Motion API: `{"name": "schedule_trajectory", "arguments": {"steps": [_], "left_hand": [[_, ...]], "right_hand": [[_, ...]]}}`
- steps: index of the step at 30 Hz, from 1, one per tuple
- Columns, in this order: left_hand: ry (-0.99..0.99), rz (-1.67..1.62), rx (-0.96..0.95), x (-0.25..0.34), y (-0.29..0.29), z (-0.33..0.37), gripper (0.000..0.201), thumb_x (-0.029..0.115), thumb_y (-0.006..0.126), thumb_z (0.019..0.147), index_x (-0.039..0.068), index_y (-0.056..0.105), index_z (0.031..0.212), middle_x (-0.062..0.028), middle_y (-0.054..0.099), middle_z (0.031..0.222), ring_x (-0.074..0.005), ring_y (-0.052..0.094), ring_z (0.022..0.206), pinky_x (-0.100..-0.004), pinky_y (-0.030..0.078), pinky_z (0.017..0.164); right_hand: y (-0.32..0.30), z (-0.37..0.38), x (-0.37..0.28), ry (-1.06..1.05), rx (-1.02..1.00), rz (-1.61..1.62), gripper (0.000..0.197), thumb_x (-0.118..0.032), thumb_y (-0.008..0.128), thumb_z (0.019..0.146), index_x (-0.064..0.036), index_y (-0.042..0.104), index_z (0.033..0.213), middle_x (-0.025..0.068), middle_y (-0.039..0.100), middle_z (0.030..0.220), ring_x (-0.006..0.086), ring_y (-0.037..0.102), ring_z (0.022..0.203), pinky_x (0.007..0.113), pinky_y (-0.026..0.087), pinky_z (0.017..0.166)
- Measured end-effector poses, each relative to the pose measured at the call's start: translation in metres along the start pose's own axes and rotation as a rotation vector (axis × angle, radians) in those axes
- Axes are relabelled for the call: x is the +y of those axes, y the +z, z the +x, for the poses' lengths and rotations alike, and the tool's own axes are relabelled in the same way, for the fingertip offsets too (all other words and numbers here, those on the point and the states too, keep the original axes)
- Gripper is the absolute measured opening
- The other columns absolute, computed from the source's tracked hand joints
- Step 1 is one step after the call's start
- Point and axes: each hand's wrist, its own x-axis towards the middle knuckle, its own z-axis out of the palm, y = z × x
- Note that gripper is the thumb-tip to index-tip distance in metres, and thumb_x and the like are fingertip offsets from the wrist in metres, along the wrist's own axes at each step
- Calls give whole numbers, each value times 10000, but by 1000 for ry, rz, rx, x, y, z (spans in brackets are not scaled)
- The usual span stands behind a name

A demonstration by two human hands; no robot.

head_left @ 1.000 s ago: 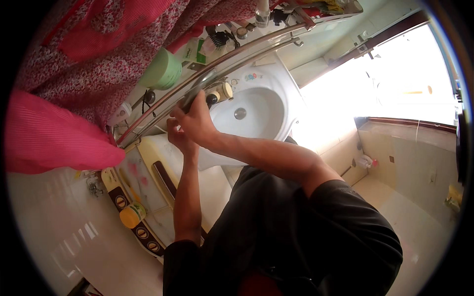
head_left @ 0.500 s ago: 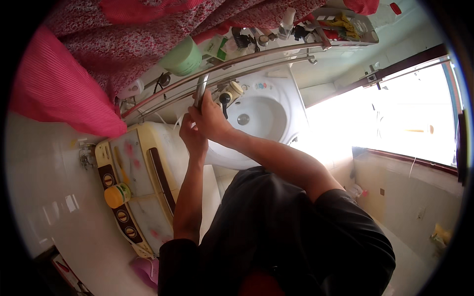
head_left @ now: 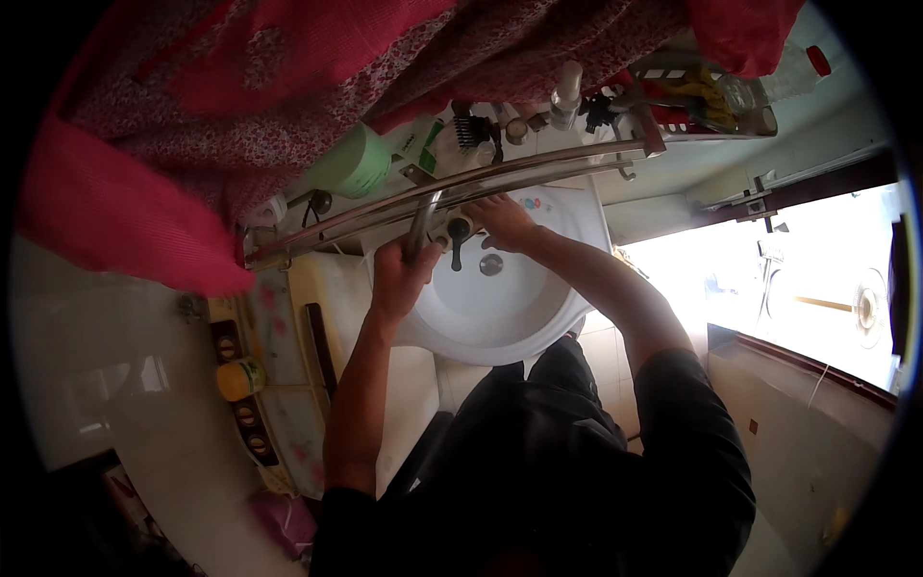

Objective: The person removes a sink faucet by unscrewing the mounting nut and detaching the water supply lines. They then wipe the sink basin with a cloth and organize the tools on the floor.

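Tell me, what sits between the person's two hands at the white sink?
In the head view, a dark tap handle stands between the left hand, which grips a metal tube, and the right hand at the back rim of the sink.

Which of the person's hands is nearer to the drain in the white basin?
Right. The right hand rests at the back rim of the basin, just above the drain. The left hand grips a metal tube beyond the basin's left edge.

Red cloth [head_left: 144, 207], green cup [head_left: 358, 165], orange jar [head_left: 238, 379]
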Motion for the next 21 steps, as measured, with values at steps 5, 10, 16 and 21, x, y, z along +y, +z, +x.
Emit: {"name": "schedule_trajectory", "arguments": {"steps": [5,10,16,21], "left_hand": [[-117,-204,133,2,18,3,384,215,659,954,78,508,628,62,434,543,-38,355,502,-268,272,461],[46,-64,436,8,70,6,380,288,625,999,90,518,693,84,409,551,-22,361,491,-242,264,448],[46,-87,560,13,77,5,344,256,630,987,60,533,721,78,434,593,-22,360,516,-244,265,460],[49,-125,512,35,94,13,229,150,673,953,-5,615,794,32,554,666,-58,459,613,-262,375,548]], "right_hand": [[22,27,28,-126,-191,-59,656,-195,846,692,-133,593,1293,160,606,1327,357,546,1287,456,471,1058],[54,12,50,-126,119,-42,567,-268,785,753,-66,591,1247,201,619,1277,367,616,1181,444,509,1012],[68,1,35,-56,345,-93,566,-279,804,683,-51,610,1163,123,628,1106,304,634,1089,405,520,960],[67,-7,37,-3,407,-100,615,-294,825,637,-54,618,1164,90,625,1116,276,611,1088,383,496,928]]}}
